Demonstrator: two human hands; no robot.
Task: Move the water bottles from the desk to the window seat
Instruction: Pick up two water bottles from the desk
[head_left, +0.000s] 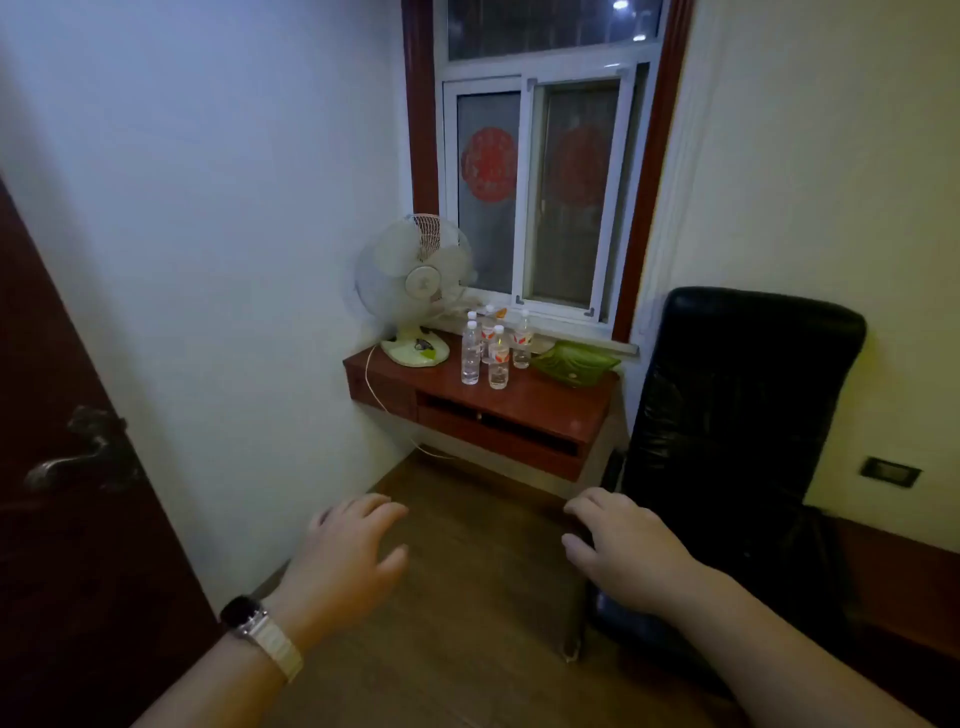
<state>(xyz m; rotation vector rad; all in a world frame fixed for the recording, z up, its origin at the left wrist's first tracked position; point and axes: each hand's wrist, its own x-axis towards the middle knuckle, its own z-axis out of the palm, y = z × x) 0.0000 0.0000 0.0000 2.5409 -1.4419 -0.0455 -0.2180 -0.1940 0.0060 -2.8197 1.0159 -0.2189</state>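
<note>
Several clear water bottles (497, 358), five as far as I can count, stand upright in a tight cluster on the red-brown wall-mounted tabletop (545, 400) at the centre of the frame, their white caps up and their long axes vertical. Just left of them on the same tabletop sits a pale desk fan (415, 291), and just right lies a green dish (574, 361). Directly behind the cluster runs the white ledge (582, 332) under the window (540, 192), which I judge to be the window seat, so each carry should be short once a bottle is lifted. Both hands are in the lower part of the frame, well apart from the bottles and holding nothing: the left hand (348, 561), with a watch (249, 618) on its wrist, at lower left, and the right hand (623, 551) at lower right. Each is palm down over the wooden floor (467, 571) with fingers loosely spread. The bottles lie up-frame and between the two hands, so neither is plainly nearer. The right hand is just beside the back of a black chair (737, 415), which fills the right of the frame; the left has the freer line. A dark door (52, 519) edges the far left.
</note>
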